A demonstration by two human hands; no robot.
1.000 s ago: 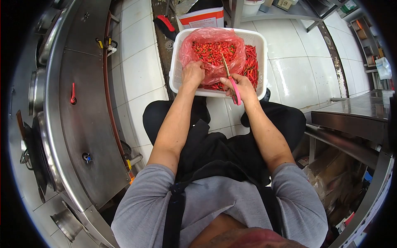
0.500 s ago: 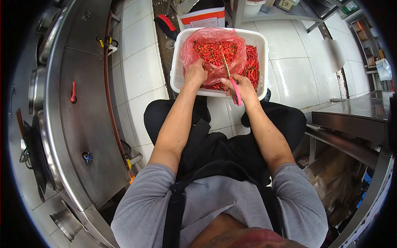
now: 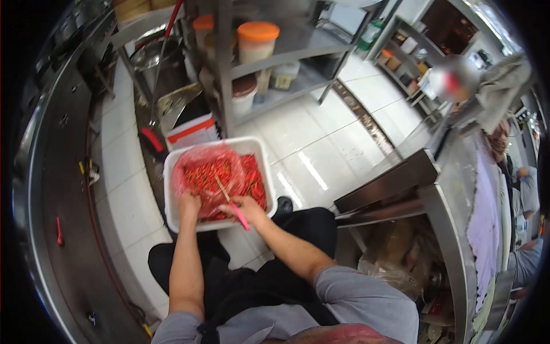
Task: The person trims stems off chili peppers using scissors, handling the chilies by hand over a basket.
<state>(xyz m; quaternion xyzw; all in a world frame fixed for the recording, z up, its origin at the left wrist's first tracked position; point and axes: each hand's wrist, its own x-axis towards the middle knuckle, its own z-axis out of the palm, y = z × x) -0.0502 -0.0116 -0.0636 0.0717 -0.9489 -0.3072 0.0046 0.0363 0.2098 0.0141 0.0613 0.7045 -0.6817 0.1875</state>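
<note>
A white plastic basket (image 3: 268, 172) between my knees holds red chilies (image 3: 252, 179) and an open red plastic bag (image 3: 189, 157) with small cut chili pieces (image 3: 209, 172) inside. My right hand (image 3: 245, 210) is closed on scissors with pink handles (image 3: 239, 217), their blades pointing up and left over the bag. My left hand (image 3: 189, 204) is closed at the bag's lower left edge; what its fingers hold is too small to make out.
Steel shelves (image 3: 298, 49) with an orange-lidded tub (image 3: 258, 43) stand ahead. A steel counter (image 3: 51, 189) runs along the left, a steel table (image 3: 389, 180) stands at the right. At the far right another person's sleeve (image 3: 526, 264) shows.
The view has swung up and to the right, so the basket and both hands now appear lower and farther left. The shelves and another person's sleeve have come into view. Both hands remain at the bag.
</note>
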